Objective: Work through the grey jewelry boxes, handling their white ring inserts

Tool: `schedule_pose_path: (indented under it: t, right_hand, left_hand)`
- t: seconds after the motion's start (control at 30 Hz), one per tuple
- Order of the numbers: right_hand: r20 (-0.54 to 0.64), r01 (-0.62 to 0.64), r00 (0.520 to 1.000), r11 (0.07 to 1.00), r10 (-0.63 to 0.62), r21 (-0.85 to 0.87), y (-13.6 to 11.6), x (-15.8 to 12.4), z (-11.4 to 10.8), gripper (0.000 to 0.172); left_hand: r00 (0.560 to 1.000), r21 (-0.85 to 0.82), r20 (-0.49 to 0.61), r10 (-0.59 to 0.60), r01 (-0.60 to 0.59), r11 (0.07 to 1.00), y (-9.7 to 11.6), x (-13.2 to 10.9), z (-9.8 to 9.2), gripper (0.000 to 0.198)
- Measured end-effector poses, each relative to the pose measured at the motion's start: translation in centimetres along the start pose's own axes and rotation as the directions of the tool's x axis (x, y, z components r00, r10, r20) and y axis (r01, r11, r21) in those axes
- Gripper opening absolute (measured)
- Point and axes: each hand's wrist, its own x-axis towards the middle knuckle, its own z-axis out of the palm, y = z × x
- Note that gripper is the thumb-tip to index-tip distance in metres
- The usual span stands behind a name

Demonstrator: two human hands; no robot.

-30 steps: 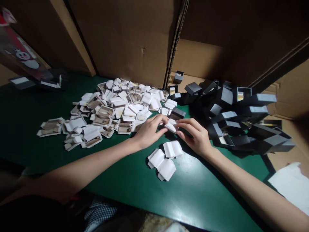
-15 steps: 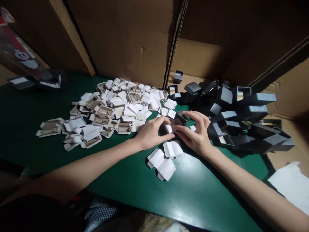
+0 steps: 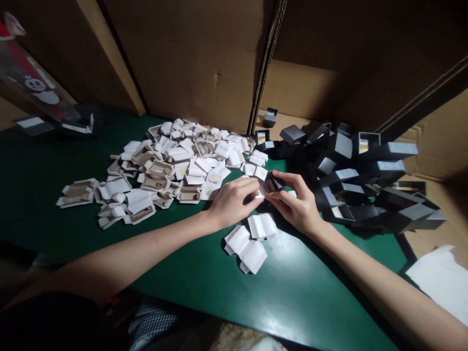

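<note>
We can read no words, numbers or brand names. At far left, we see a white cartoon figure printed on a partly red, see-through package; at far right, a yellow-and-white patch inside an open black box shows us nothing legible.

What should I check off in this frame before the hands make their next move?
1. Left hand has a grip on the white piece: ok, it appears pinched at the fingertips.
2. Right hand has a grip on the small dark box: ok, its fingers are on it.
3. White piece sits inside that box: cannot tell, the fingers hide where they meet.
4. Loose white pieces lie near the hands: ok, on the green table on the person's side of them.
5. Stock of dark boxes neatly lined up: not ok, heaped at mixed angles on the right.
</note>
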Motion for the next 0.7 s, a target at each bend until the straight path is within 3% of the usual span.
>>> schedule_pose_path:
  t: [0.3, 0.4, 0.57, 0.7]
  right_hand:
    - [0.016, -0.035, 0.999, 0.999, 0.035, 0.038, 0.2, -0.1, 0.0, 0.006]
    - [0.011, -0.043, 0.999, 0.997, 0.043, 0.07, 0.4, -0.1, 0.1, 0.008]
    - [0.023, -0.052, 0.998, 0.99, 0.05, 0.131, 0.3, 0.1, 0.1, 0.01]
    - [0.031, -0.049, 0.998, 0.991, 0.046, 0.128, 0.2, 0.2, 0.0, 0.01]
  left_hand:
    - [0.998, -0.065, 0.01, 0.062, -0.061, 0.996, -0.5, -0.1, -0.4, 0.01]
    - [0.986, -0.002, 0.045, 0.163, -0.163, 0.987, -1.0, 0.0, -1.1, 0.008]
    - [0.928, 0.098, 0.127, 0.349, -0.362, 0.927, -1.8, 0.4, -2.1, 0.014]
    - [0.912, 0.182, 0.095, 0.398, -0.409, 0.894, -1.7, 0.5, -2.0, 0.014]
